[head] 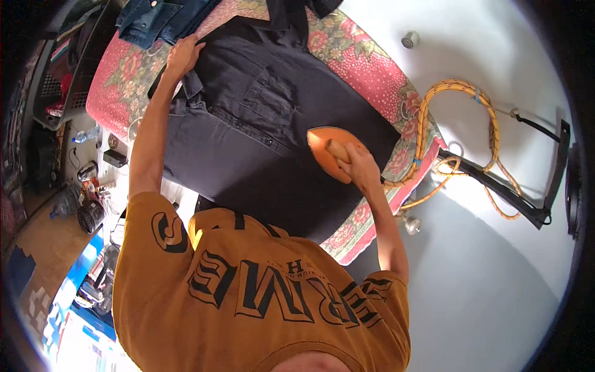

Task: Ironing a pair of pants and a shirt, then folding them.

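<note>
A black button-front shirt (260,111) lies spread over a pink floral cloth (358,60) on the table before me. Its chest pocket and button placket face up. With my right hand (362,165) I grip the wooden handle of an orange clothes iron (318,151). The iron rests on the lower right part of the shirt. My left hand (183,56) is at the shirt's far left edge, near the collar, with its fingers curled on the fabric; the fingertips are partly hidden.
Folded blue denim (162,21) lies beyond my left hand. The iron's yellow-orange cord (423,121) loops up at the right, beside a black metal bracket (502,186) near the white wall. A plastic crate (74,60), bottles and a black bucket (90,216) stand left of the table.
</note>
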The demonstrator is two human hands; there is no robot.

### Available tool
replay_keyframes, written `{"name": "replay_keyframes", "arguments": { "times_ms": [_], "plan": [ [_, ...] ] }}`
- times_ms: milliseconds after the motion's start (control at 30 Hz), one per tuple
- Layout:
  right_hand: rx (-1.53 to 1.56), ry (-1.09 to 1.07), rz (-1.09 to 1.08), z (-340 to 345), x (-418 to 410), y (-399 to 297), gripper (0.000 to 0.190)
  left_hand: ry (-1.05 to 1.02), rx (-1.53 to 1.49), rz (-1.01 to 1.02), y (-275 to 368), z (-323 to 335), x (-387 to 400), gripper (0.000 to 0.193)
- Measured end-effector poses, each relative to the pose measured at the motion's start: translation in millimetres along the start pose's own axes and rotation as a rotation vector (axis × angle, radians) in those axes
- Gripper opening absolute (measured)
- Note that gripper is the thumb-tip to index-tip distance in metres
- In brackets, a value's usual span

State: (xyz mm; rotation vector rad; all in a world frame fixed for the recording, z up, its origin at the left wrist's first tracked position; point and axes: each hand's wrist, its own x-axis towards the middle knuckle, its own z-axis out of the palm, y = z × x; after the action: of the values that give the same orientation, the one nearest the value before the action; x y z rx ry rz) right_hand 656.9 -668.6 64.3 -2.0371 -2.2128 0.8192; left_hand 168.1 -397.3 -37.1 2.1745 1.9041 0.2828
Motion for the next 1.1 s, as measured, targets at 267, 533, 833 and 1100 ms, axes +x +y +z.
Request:
{"name": "replay_keyframes", "arguments": {
  "times_ms": [267,533,833,1100],
  "plan": [
    [-0.177,0.017,-0.362,10.3,54.3,-64.2,0.036,0.228,-0.06,-0.013,8.7,-4.2,-9.2,0.029],
    [-0.031,0.077,-0.201,-16.2,59.3,-97.3,0.039,0.182,-0.161,-0.133,-3.4,2.1,-24.8,0.032],
    [-0.092,0.172,-0.246,12.6,146.9,-155.3,0.032,0.314,-0.313,-0.037,-13.3,8.9,-27.0,0.028],
    [-0.084,-0.015,-0.146,20.2,148.1,-181.6,0.045,0.251,-0.332,-0.064,-17.4,2.2,-25.1,0.024]
  ]
}}
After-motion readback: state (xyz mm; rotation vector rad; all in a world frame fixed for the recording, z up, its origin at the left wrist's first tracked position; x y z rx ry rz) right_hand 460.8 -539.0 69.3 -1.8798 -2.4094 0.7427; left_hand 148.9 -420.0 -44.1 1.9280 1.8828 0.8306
